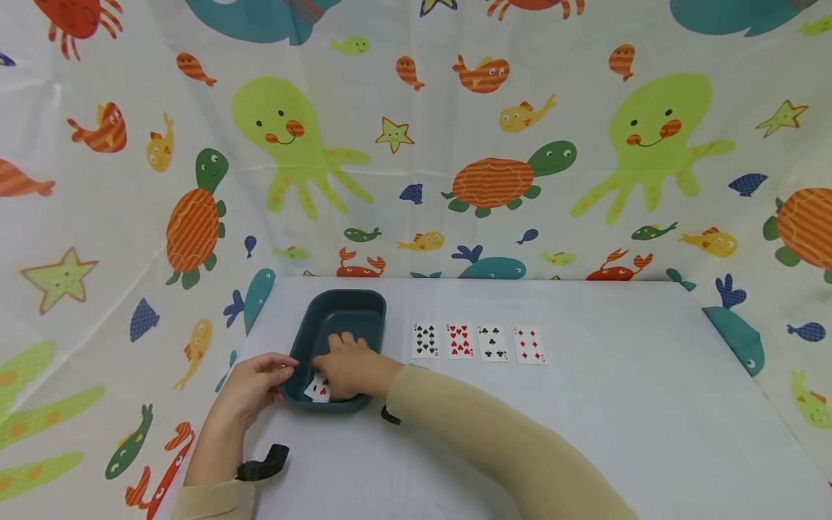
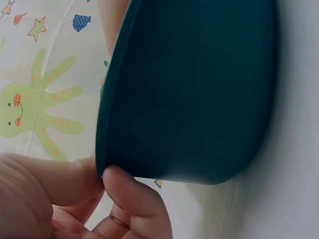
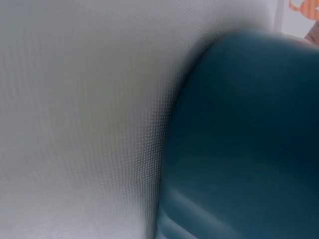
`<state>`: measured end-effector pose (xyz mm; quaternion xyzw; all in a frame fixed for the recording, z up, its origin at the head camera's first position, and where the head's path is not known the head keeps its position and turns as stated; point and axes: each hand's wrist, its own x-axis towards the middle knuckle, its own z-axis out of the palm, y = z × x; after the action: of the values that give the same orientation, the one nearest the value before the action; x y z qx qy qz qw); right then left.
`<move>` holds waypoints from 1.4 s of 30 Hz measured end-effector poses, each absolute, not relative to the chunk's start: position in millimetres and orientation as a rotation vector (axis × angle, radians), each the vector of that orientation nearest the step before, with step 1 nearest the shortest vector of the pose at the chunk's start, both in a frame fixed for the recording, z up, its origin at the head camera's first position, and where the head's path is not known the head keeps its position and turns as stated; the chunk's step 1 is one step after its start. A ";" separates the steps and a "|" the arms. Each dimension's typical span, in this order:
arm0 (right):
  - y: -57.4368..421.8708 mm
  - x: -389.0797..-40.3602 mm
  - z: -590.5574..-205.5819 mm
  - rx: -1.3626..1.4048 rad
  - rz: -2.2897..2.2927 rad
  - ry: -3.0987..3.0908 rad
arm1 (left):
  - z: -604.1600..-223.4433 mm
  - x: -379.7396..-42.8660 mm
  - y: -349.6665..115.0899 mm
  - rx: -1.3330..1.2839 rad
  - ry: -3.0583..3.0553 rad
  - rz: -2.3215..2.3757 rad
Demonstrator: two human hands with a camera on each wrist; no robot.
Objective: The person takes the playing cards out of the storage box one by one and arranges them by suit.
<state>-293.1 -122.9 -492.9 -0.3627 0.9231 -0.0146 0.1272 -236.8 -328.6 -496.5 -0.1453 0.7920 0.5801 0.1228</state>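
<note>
On the left part of the white table [image 1: 617, 433], a dark teal bin [image 1: 351, 318] is set, its rim pinched at the left side between the thumb and fingers of the left hand [image 1: 260, 383]; this grip is also shown closed on the rim in the left wrist view. Inside the bin, the right hand [image 1: 351, 368] is lowered, and loose cards [image 1: 320, 388] are partly covered by it at the near end. Whether a card is held in its grip cannot be told, the fingers being partly hidden. To the right of the bin, four cards are laid face up in a row, slightly apart: a spade card [image 1: 425, 341], a heart card [image 1: 460, 341], a club card [image 1: 492, 343] and a diamond card [image 1: 529, 345]. Behind the table, a cloth [image 1: 364, 65] printed with sea animals is hung.
</note>
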 end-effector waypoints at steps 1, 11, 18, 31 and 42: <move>-123.2 -293.3 -493.1 -1.053 -0.044 2.682 | -496.6 -236.8 -328.6 -0.425 2.310 1.693; -123.7 -297.9 -495.3 -1.056 -0.143 2.691 | -496.5 -237.1 -330.4 -0.412 2.304 1.690; -119.4 -303.7 -487.6 -1.126 -0.280 2.699 | -495.2 -235.8 -329.0 -0.417 2.298 1.703; -83.3 -297.3 -466.3 -1.176 -0.529 2.698 | -495.9 -238.1 -327.7 -0.431 2.325 1.669; -32.0 -282.4 -447.6 -1.095 -0.692 2.672 | -496.5 -238.7 -326.2 -0.448 2.344 1.655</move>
<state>-282.4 -32.0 -447.6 -0.3676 0.8964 -0.2322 0.0861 -238.7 -326.2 -496.5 -0.1533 0.8015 0.5658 0.1185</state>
